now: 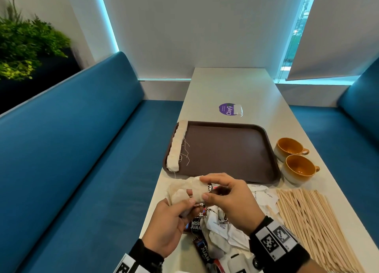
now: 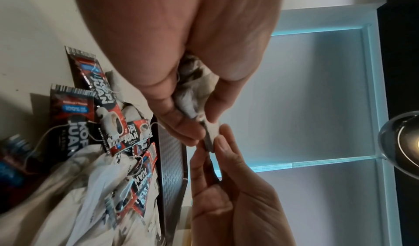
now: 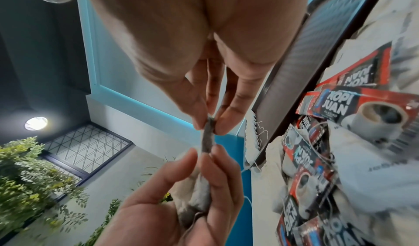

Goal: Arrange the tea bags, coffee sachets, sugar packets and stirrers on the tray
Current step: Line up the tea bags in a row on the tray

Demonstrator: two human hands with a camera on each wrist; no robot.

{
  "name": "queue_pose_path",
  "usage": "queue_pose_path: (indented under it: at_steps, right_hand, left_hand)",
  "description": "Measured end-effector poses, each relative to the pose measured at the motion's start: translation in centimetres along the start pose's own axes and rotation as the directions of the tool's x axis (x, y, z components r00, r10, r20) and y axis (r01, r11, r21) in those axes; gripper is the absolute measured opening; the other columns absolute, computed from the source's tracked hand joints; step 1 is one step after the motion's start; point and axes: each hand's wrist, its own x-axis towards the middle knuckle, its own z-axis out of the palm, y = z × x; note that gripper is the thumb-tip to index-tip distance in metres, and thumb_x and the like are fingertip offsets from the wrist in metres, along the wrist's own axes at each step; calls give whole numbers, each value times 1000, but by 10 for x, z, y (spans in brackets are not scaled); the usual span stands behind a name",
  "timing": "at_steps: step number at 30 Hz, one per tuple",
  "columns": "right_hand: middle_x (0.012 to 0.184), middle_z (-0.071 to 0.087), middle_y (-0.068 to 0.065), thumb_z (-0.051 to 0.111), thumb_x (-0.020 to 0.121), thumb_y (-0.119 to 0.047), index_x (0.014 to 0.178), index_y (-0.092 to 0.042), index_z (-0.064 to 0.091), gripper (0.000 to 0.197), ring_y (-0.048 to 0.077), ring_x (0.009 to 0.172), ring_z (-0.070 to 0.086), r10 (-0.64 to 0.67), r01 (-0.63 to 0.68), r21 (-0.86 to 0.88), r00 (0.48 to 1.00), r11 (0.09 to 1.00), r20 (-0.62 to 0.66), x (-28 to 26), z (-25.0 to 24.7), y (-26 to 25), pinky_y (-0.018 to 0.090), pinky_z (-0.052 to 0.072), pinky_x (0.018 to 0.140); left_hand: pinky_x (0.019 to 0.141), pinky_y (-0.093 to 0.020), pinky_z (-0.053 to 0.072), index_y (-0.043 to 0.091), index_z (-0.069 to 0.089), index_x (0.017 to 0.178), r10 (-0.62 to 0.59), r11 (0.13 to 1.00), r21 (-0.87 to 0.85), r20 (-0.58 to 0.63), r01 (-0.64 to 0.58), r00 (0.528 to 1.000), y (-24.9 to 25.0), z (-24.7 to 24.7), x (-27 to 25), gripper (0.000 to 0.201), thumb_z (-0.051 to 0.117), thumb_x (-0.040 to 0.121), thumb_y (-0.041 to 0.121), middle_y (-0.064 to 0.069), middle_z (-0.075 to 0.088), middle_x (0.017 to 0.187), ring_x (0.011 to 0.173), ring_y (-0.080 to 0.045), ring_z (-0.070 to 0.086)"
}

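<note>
Gripping a bunch of tea bags (image 1: 185, 192), the left hand (image 1: 167, 226) curls shut — the right hand (image 1: 227, 199) pinches one bag, seemingly, at the tray's (image 1: 225, 149) 6 o'clock; a tea-bag row (image 1: 177, 145) lines its 9 o'clock edge.

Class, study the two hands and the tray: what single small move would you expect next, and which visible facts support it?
Probably the right hand draws the pinched tea bag free of the bunch gripped by the left hand and sets it on the tray, at the near end of the tea bag row lining its left edge. The rest of the tray is bare.
</note>
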Motion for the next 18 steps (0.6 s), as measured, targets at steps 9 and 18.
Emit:
queue_pose_path:
  at_steps: [9,18]
  right_hand:
    - [91,79,6,81,80,5,108,-14,78,34,15,76,75,63,-68,-130,997,989,-39,100,-19,-19,23,60,73]
    - [88,77,-1,80,82,-7,92,-24,81,19,10,78,69,49,-117,-386,982,915,-183,255,-33,8,23,57,78]
  left_hand:
    - [78,-50,61,-17,57,117,-73,992,-107,-117,61,990,3,-39,18,34,34,93,-14,-39,66,103,93,-58,68]
    - [82,-51,60,-12,60,114,-181,983,-18,-229,181,957,9,-65,23,20,52,97,-4,-35,71,103,98,-54,68]
